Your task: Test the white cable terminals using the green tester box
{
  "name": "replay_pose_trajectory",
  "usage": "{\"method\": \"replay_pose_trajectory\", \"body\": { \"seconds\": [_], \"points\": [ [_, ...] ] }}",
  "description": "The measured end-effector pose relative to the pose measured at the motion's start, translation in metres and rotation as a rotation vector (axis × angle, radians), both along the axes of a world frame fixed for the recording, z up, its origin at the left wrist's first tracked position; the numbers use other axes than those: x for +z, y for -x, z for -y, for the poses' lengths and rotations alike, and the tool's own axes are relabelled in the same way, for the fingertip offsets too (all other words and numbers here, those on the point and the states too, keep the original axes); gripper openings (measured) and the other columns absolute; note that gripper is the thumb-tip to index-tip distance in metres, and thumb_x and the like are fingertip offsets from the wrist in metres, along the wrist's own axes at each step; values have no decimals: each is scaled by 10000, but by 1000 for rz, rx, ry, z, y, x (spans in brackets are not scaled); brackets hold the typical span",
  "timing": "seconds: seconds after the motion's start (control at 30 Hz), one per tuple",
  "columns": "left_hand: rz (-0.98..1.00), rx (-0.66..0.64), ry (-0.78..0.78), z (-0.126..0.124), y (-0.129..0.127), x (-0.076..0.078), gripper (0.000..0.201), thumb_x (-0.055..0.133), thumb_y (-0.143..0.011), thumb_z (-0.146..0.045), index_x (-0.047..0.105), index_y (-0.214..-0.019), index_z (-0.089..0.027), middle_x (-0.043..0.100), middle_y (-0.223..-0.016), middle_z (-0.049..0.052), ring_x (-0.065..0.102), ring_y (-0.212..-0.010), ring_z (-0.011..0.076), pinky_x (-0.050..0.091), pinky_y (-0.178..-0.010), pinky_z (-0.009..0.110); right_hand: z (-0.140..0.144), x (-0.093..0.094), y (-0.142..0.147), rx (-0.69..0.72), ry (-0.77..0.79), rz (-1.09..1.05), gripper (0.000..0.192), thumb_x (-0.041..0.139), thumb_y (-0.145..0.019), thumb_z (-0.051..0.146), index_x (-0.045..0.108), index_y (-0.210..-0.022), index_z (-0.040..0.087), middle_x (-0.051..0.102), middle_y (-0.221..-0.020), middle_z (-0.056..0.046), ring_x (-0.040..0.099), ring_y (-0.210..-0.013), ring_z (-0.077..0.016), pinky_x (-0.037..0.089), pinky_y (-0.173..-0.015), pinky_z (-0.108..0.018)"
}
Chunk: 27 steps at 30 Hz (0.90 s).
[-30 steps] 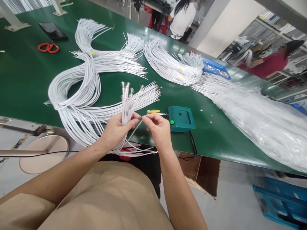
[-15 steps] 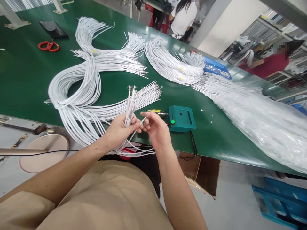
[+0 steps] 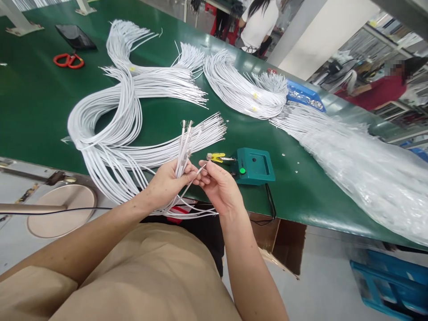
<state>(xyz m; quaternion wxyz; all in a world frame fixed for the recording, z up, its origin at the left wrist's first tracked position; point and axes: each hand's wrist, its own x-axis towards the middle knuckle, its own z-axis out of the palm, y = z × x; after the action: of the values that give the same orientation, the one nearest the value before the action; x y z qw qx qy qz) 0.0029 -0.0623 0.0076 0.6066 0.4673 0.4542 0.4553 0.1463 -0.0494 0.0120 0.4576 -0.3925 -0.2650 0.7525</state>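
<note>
My left hand [image 3: 170,178] is closed around a small bunch of white cables [image 3: 183,149] whose bare-looking ends point up. One single white cable [image 3: 201,169] slants out between the two hands. My right hand [image 3: 219,183] pinches near the tip of that cable, its thumb and forefinger closed together. Behind the hands, a thick bundle of white cables [image 3: 174,147] lies on the green table [image 3: 160,118]. Just right of my right hand sits a teal device [image 3: 254,167] with a green button, and a yellow clip [image 3: 216,157] on a lead beside it.
More white cable bundles [image 3: 240,89] lie at the back, beside a blue tray [image 3: 306,96] of small parts. Clear plastic wrap [image 3: 371,165] covers cables at right. Red-handled scissors [image 3: 68,60] and a dark phone-like object [image 3: 76,37] lie far left. Two people are beyond the table.
My right hand's raised fingers have come down and closed on the single cable's tip. The yellow clip is now more exposed. My left hand still grips its bunch.
</note>
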Motion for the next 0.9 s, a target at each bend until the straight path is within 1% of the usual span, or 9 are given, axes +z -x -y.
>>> {"method": "replay_pose_trajectory", "body": {
  "seconds": [0.1,0.23,0.33,0.43,0.53,0.63,0.7,0.8,0.9],
  "points": [
    [-33,7,6,-1,0,1,265,652,-755,-259,408,-677,-191,601,-739,-13,620,-690,124,499,-709,270,2,1,-1,-37,-52,110,213,741,-692,334,729,-824,168,540,-661,30,396,-550,-62,407,-572,-229],
    [-69,36,36,-2,1,0,250,675,-741,-269,443,-705,-184,578,-722,-24,619,-689,127,486,-698,264,5,2,1,-120,-200,365,203,698,-736,360,735,-816,178,657,-770,-10,461,-594,-85,421,-616,-247],
    [-3,47,84,-4,1,-1,246,708,-723,-285,549,-876,-176,581,-750,-29,617,-691,124,478,-677,253,6,1,3,-175,-345,609,158,660,-771,326,710,-818,183,686,-820,-23,545,-682,-124,457,-697,-274],
    [148,-19,197,-9,2,-1,459,737,-704,-279,587,-1129,-189,595,-780,-17,594,-677,110,442,-599,218,6,-7,4,-226,-652,969,183,528,-869,285,650,-771,191,635,-783,-33,564,-763,-158,458,-750,-298],
    [269,-103,309,-18,2,-3,449,764,-672,-239,642,-1097,-161,600,-763,1,562,-644,89,397,-533,187,1,-16,1,-175,-1006,1379,277,406,-922,228,615,-744,189,606,-822,-80,539,-843,-194,425,-808,-331],
    [290,-116,351,-29,0,-7,408,761,-672,-218,654,-1060,-150,606,-749,0,560,-631,74,391,-522,166,-9,-18,-11,-6,-1190,1614,309,362,-939,205,619,-769,184,616,-846,-98,521,-850,-207,392,-818,-338],
    [245,-106,324,-35,-2,-12,425,741,-697,-215,626,-1101,-154,606,-738,-4,576,-643,78,391,-521,159,-19,-13,-23,72,-1209,1690,283,368,-949,231,635,-868,184,637,-881,-90,521,-861,-211,373,-818,-343],
    [113,-88,238,-44,-6,-17,457,708,-727,-221,580,-1159,-152,618,-763,9,618,-676,108,380,-492,166,-36,-3,-43,72,-1130,1795,254,427,-935,261,598,-1100,171,658,-1040,-104,516,-977,-244,343,-859,-374],
    [-24,-80,186,-52,-12,-20,462,688,-735,-235,563,-1171,-147,635,-782,24,648,-687,137,382,-465,178,-50,1,-58,191,-1086,1890,203,497,-889,209,626,-1038,161,690,-984,-102,528,-951,-257,322,-898,-395]
  ]
}}
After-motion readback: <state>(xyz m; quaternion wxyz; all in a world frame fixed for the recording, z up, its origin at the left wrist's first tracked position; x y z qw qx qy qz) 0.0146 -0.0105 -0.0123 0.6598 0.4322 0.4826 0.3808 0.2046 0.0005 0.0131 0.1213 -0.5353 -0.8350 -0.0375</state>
